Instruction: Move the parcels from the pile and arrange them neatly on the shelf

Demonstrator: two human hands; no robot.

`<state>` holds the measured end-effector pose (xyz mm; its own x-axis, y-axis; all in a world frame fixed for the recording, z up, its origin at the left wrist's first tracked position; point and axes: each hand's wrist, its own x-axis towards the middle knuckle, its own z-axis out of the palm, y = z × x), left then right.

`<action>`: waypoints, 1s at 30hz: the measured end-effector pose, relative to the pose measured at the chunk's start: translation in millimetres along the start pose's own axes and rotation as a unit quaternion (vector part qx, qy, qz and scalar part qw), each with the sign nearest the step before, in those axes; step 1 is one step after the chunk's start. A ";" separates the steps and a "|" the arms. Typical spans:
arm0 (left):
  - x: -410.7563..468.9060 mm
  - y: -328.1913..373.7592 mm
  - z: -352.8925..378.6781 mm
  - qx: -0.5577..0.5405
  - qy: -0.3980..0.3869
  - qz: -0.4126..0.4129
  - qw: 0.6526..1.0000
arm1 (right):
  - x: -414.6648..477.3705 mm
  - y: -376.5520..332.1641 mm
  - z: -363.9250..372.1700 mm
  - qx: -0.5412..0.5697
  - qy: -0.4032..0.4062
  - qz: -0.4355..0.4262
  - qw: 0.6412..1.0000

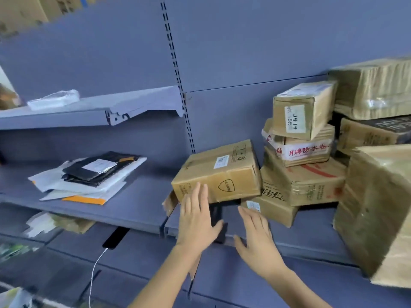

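Fingers (201, 196) of left hand (196, 221) straight, slightly apart, touching front face of tilted cardboard box (222, 174). Right hand (255, 238) below box, fingers spread, holding nothing. Box sits tilted on shelf (311, 238), right end against stacked parcels (300, 181). Flat mailers (89, 178) well left of box, same shelf level.

Mailers (89, 174) left on shelf (138, 210), stacked boxes (300, 156) right.
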<state>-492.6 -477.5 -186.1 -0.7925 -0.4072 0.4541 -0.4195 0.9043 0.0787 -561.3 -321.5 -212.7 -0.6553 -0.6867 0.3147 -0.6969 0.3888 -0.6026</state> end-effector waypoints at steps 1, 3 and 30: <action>9.0 -2.0 0.1 0.002 0.010 0.014 1.000 | -5.7 0.1 0.4 -0.006 0.004 0.009 1.000; 22.8 0.3 4.5 0.011 0.021 0.042 0.999 | -22.8 2.7 -1.3 -0.034 0.021 0.025 0.999; 58.1 -70.1 -76.5 -0.440 0.121 -0.046 0.889 | -5.9 -30.7 16.6 -0.040 0.149 0.171 0.973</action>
<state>-475.4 -554.8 -97.3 -0.6104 -0.5407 0.5788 0.1161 0.6618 0.7407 -531.1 -339.6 -208.2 -0.8999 -0.3044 0.3124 -0.4362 0.6178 -0.6543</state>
